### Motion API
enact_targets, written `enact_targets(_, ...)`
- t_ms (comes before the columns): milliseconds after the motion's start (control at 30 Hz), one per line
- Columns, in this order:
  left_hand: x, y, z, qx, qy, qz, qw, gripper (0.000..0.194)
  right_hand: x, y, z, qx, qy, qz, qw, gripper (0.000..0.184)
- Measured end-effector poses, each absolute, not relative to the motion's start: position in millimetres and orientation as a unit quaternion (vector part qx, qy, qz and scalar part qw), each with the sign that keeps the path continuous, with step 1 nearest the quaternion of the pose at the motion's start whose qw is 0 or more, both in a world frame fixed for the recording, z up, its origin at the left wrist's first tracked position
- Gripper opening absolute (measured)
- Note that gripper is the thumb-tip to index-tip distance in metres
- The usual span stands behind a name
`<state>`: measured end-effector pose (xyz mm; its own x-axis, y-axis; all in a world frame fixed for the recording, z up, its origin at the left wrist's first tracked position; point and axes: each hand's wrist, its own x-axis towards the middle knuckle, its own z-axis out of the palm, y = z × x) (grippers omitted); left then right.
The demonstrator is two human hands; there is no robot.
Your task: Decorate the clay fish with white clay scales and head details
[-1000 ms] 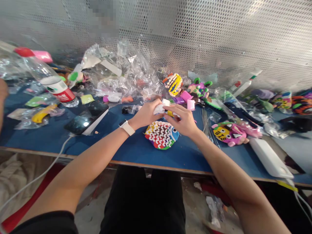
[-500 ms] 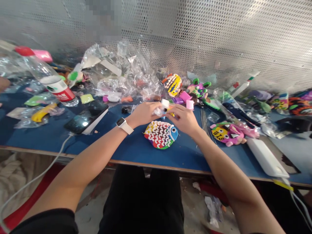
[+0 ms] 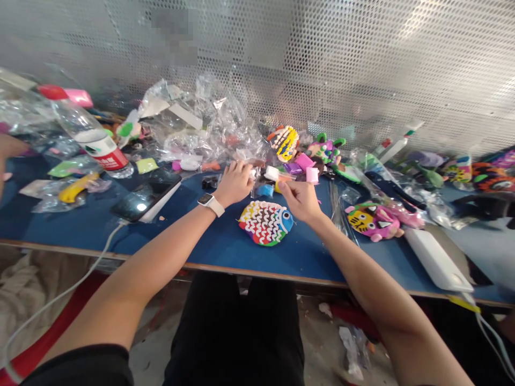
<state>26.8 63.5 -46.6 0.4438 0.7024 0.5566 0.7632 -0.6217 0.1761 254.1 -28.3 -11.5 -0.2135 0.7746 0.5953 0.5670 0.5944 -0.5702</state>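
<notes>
On the blue tabletop, a fish of coloured modelling clay (image 3: 265, 224) lies just in front of me, with white wavy scales and a blue head. Beyond it, my left hand (image 3: 234, 182) is palm down, fingers stretched forward and slightly apart. Crumpled clear plastic (image 3: 254, 176) touches or lies beside its fingertips. My right hand (image 3: 301, 199) is closed, thumb against curled fingers; whatever it may hold is hidden. Between the hands lie a blue clay lump (image 3: 265, 190) and a white clay block (image 3: 272, 172). Pink clay (image 3: 312, 175) sits behind the right hand.
Clear plastic bags (image 3: 209, 123) are heaped along the perforated metal panel (image 3: 346, 64). At left stand a bottle (image 3: 107, 150) and a leaning phone (image 3: 147, 197) with a cable. A pink and yellow clay figure (image 3: 374, 221) and a white power bank (image 3: 438, 260) lie at right.
My hands have moved apart. The left went left and turned palm down over the plastic; the right closed. The blue lump between them now shows more fully. The fish has stayed put.
</notes>
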Motion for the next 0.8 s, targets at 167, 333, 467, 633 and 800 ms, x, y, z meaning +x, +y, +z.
enact_targets(167, 28.0, 46.1, -26.8, -0.834, -0.410, -0.368, 0.041, 0.051, 252.4, -26.7, -16.3, -0.395, -0.780, 0.142, 0.464, 0.012)
enact_targets(333, 35.7, 23.3, -8.8, -0.881, -0.286, -0.376, 0.016, 0.032, 251.9, -19.4, -28.5, -0.396, -0.767, 0.183, 0.470, 0.040)
enact_targets(467, 43.5, 18.3, -13.0, -0.902, -0.235, -0.361, 0.022, 0.029, 251.7, -19.4, -29.8, -0.402, -0.771, 0.192, 0.455, 0.046)
enact_targets(633, 44.8, 21.9, -19.1, -0.898, -0.224, -0.377, 0.027, 0.022, 246.3, -25.5, -24.0, -0.383, -0.775, 0.241, 0.442, 0.052)
enact_targets(800, 42.9, 21.1, -17.1, -0.896, -0.224, -0.382, 0.034, 0.024, 244.4, -23.5, -25.4, -0.389, -0.736, 0.266, 0.486, 0.052)
